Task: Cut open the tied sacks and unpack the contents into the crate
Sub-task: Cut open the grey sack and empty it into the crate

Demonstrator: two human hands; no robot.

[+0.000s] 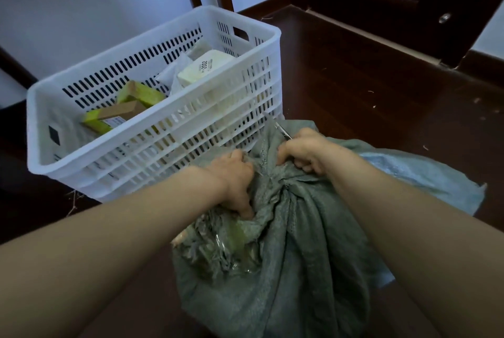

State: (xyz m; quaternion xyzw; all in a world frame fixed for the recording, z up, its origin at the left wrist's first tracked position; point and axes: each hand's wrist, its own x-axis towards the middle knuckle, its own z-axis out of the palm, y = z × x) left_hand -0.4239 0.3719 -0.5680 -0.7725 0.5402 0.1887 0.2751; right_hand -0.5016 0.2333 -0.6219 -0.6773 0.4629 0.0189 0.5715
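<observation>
A grey-green woven sack (305, 250) stands on the floor in front of me, bunched at its neck, with a torn patch on its left side showing green packets inside. My left hand (234, 182) grips the gathered fabric left of the neck. My right hand (302, 152) grips the fabric on the right and also holds a thin metal blade (282, 130) that sticks out toward the crate. The white slotted plastic crate (81, 157) stands just behind the sack and holds several boxes, among them a cream pack (207, 67) and green-and-brown cartons (120, 111).
A flattened pale blue-green sack (425, 171) lies on the dark wooden floor to the right, behind my right arm. A white wall rises behind the crate. Dark wooden furniture (403, 5) stands at the back right. Small bits of debris dot the floor.
</observation>
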